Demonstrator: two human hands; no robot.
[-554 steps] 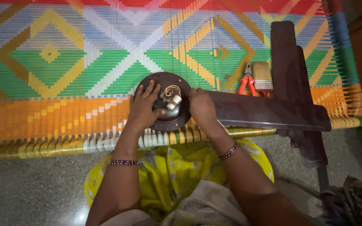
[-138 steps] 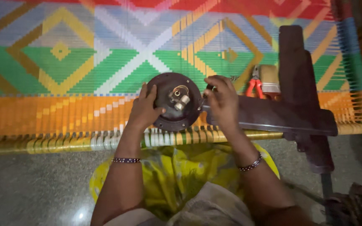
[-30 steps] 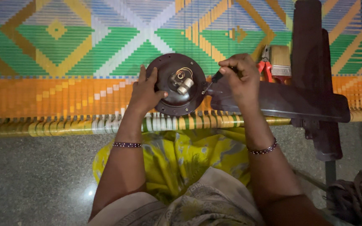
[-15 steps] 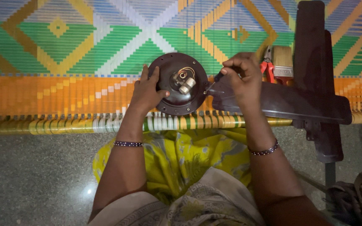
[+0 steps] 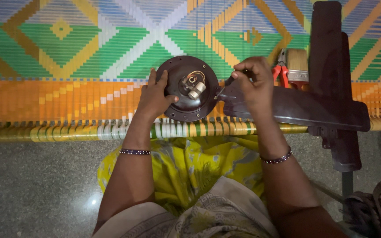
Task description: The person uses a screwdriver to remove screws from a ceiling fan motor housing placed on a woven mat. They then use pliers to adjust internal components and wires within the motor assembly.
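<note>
While the left hand [image 5: 155,94] presses flat on the round fan motor [image 5: 189,88], steadying it on the woven cot [image 5: 67,53], the right hand [image 5: 254,81] pinches a screwdriver [image 5: 225,86] in closed fingers where a dark blade [image 5: 296,108] meets the hub.

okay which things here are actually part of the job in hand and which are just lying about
In hand:
round dark metal fan motor, steadied by left hand
thin dark screwdriver in right hand
dark brown fan blade

Lying about:
red-handled pliers
wooden-handled paintbrush
second dark blade
</note>
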